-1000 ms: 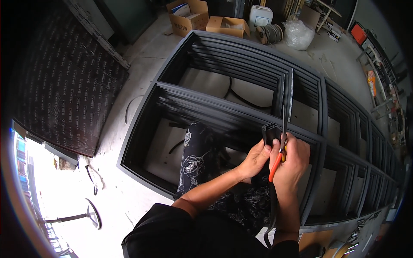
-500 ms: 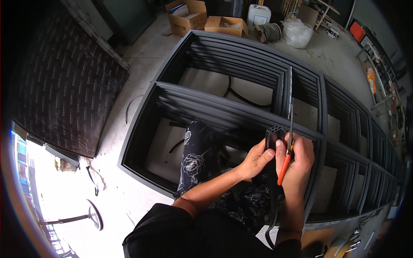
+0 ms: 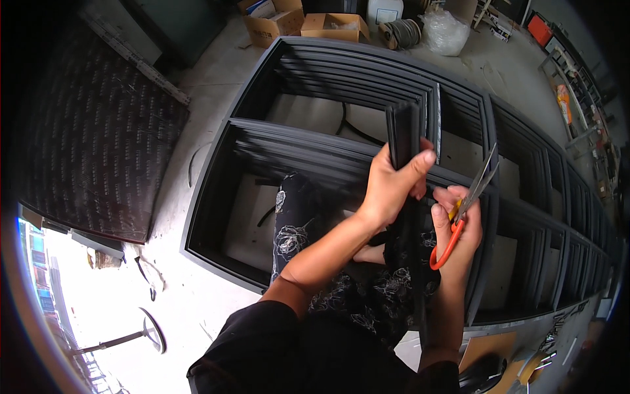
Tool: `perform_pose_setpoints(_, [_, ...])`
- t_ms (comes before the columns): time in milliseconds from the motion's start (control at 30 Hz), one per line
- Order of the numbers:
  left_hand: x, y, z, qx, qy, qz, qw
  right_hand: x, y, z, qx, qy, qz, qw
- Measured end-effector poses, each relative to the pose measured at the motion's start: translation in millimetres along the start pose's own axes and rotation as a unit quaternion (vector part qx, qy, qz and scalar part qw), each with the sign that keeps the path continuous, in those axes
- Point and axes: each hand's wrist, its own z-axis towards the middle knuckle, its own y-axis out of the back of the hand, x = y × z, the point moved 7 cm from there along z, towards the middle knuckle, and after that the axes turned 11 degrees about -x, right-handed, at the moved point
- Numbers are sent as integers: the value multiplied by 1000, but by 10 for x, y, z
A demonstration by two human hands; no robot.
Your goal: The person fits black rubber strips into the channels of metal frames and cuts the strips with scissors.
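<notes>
Raised over the frames, my left hand [image 3: 394, 180] is closed round a black sealing strip [image 3: 405, 134]. The upper end of the strip sticks up above my fingers, and a length of it hangs down between my forearms. My right hand [image 3: 462, 226] holds a pair of scissors [image 3: 448, 246] with orange handles and a yellow part near the pivot. Their metal blades point up and away, to the right of the strip and apart from it. Beneath both hands lies a stack of dark grey window frames [image 3: 315, 146], divided into several openings.
Cardboard boxes [image 3: 335, 26], a cable spool [image 3: 401, 34] and a plastic-wrapped bundle [image 3: 445, 30] stand beyond the frames. A large dark printed panel [image 3: 98, 131] is at the left. A rack with tools [image 3: 574, 111] runs along the right. A round-ended stand [image 3: 153, 330] is at lower left.
My left hand has risen with the strip, whose end now stands higher. The scissors have moved right and tilted away from the strip, my right hand lowering slightly. The view has shifted a little.
</notes>
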Motion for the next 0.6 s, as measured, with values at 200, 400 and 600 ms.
perform_pose_setpoints(200, [-758, -764, 312, 83, 13, -112, 990, -333, -196, 166, 172, -74, 156, 970])
perform_pose_setpoints(400, [-1182, -652, 1132, 110, -18, -125, 986, -175, -138, 16, 266, -272, 259, 888])
perform_pose_setpoints(600, [-1309, 103, 1657, 61, 15, -111, 992, -600, 152, -612, 304, -358, 156, 869])
